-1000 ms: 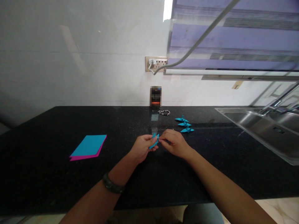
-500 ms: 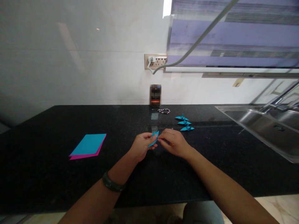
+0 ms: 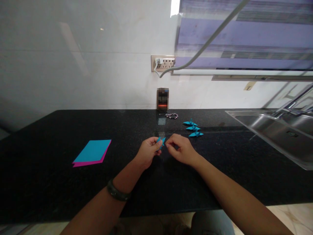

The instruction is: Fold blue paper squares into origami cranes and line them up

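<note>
One small piece of bright blue folded paper point(image 3: 160, 143), all sharp points and flat facets, sits between the thumb and fingers of the left hand point(image 3: 147, 151), which pinch it from the left side, its tips poking out past the thumb. Fingers of the right hand point(image 3: 182, 148) curl inward just beside its right-hand points, tips drawn close; whether they grip anything is too small to tell. Both hands are over the middle of the black, speckled, glossy table point(image 3: 156, 195). Toward its far edge, three blue paper cranes point(image 3: 195, 134) stand in a row, wings spread, near a loop of round beads point(image 3: 173, 116). Toward the left edge lie flat, smooth paper sheets point(image 3: 94, 151), blue over magenta. Brushed metal forms the sink point(image 3: 271, 140) at the right.
</note>
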Demonstrator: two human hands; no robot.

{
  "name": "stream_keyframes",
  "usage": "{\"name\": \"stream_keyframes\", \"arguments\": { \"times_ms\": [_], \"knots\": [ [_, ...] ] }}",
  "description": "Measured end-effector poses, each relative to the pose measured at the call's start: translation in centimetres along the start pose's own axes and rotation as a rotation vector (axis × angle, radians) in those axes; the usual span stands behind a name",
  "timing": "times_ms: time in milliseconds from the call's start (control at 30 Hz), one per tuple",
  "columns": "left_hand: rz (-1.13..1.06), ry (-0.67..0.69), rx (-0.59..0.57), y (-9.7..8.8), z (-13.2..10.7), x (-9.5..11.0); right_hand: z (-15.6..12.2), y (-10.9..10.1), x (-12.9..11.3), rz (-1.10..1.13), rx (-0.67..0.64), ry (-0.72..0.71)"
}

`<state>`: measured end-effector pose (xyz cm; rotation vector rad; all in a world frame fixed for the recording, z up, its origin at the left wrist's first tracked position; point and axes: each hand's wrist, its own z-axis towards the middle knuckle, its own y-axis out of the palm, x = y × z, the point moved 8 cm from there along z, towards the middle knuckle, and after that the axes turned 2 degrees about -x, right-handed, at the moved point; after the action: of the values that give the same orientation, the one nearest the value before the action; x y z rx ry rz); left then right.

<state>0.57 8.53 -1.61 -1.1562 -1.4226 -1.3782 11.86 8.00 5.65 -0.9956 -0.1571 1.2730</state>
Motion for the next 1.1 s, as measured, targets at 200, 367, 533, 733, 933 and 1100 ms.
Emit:
{"name": "stream_keyframes", "arguments": {
  "times_ms": [200,367,533,733,933,1100],
  "knots": [
    [-0.013,-0.018,0.010,0.0,-0.1,-0.1,0.0,0.9,1.5,0.119,-0.017,0.159],
    [0.091,0.000,-0.010,0.5,-0.2,0.4,-0.2,1.5,2.3,0.136,-0.044,0.226],
    [0.165,0.054,-0.010,0.8,-0.3,0.9,-0.3,1.7,2.5,0.153,-0.057,0.242],
    [0.252,0.102,-0.015,0.7,0.0,0.8,-0.4,1.8,2.5,0.148,-0.060,0.251],
    [0.297,0.131,0.016,0.3,0.1,0.8,-0.3,1.6,2.2,0.087,-0.050,0.256],
    [0.323,0.129,0.011,0.5,0.0,1.0,-0.3,1.8,2.8,0.189,-0.076,0.303]
  ]
}}
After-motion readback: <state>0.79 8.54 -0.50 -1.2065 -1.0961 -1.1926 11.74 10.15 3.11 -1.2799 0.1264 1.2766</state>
